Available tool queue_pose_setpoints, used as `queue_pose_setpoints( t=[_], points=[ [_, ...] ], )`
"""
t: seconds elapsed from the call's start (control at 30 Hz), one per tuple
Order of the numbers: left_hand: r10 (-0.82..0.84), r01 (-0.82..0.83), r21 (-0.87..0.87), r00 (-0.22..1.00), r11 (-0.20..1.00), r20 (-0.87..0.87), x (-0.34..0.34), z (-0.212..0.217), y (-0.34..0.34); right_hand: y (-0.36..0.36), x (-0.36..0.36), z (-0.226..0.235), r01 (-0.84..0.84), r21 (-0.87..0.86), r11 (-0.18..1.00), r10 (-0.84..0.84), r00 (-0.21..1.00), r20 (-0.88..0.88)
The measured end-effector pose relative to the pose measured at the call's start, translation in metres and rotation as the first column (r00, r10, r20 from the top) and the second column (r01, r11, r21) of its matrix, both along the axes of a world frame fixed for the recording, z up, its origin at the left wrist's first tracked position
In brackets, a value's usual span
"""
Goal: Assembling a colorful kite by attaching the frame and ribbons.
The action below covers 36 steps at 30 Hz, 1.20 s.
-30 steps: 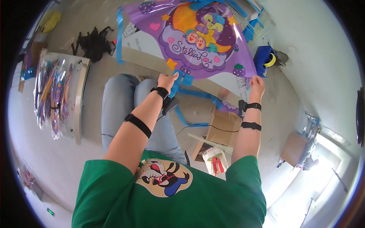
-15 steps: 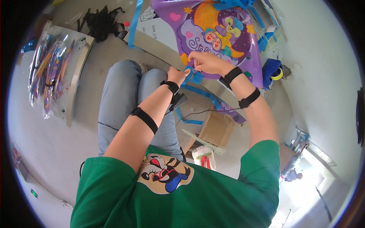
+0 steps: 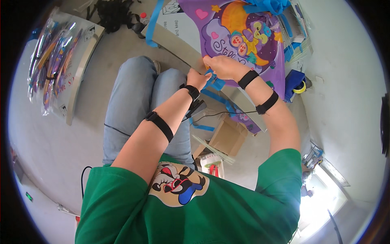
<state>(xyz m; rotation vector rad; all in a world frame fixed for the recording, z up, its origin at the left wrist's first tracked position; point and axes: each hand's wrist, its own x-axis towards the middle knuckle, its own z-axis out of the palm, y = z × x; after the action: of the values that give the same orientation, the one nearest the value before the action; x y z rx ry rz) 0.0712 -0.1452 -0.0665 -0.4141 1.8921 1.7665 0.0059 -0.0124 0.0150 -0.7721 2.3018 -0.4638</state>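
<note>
A purple printed sheet (image 3: 243, 44) with a cartoon animal, moon and stars lies over a white carton (image 3: 176, 34) at the upper middle. At its near left corner my left hand (image 3: 198, 79) pinches a blue ribbon (image 3: 218, 84), thumb pressed against the fingers. My right hand (image 3: 223, 68) is right beside it, closed at the same corner, with finger and thumb on the ribbon. The exact grip between the fingertips is partly hidden. More blue ribbon hangs below the hands, and another blue strip (image 3: 151, 28) lies over the carton's left end.
A clear bag of long colourful wrapped items (image 3: 53, 65) rests on another carton at left. At right are a blue tape dispenser (image 3: 294, 83) and bunched blue ribbon (image 3: 272, 6). An open cardboard box (image 3: 230, 136) stands below my hands. A black bundle (image 3: 111, 16) lies at upper left.
The view has shifted, so sheet and carton appear further right. My right fingers have come down closer to my left thumb at the ribbon.
</note>
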Motion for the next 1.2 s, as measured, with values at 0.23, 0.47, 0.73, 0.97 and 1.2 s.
queue_pose_setpoints(
  t=[0.23,0.47,0.73,0.97,1.2],
  points=[
    [-0.038,0.037,0.034,0.998,0.999,0.045,-0.002,0.000,0.000,0.000,0.005,-0.002,0.050,0.010,0.999,-0.050,0.999,0.013],
    [-0.066,0.062,0.046,0.994,0.997,0.085,-0.002,0.001,0.000,-0.003,0.007,-0.003,0.021,0.044,0.999,-0.018,0.998,-0.062],
    [-0.031,0.027,0.083,0.998,0.996,0.058,-0.001,-0.006,-0.002,-0.011,0.003,0.002,0.004,0.039,0.999,0.003,0.983,-0.181],
    [0.011,-0.010,0.175,1.000,0.985,-0.006,0.002,0.000,0.002,-0.016,0.007,0.002,0.002,0.201,0.980,0.051,0.966,-0.254],
    [-0.021,0.019,0.050,0.999,0.999,0.039,0.006,-0.021,0.002,-0.015,-0.006,0.008,0.025,0.336,0.941,0.074,0.958,-0.277]
  ],
)
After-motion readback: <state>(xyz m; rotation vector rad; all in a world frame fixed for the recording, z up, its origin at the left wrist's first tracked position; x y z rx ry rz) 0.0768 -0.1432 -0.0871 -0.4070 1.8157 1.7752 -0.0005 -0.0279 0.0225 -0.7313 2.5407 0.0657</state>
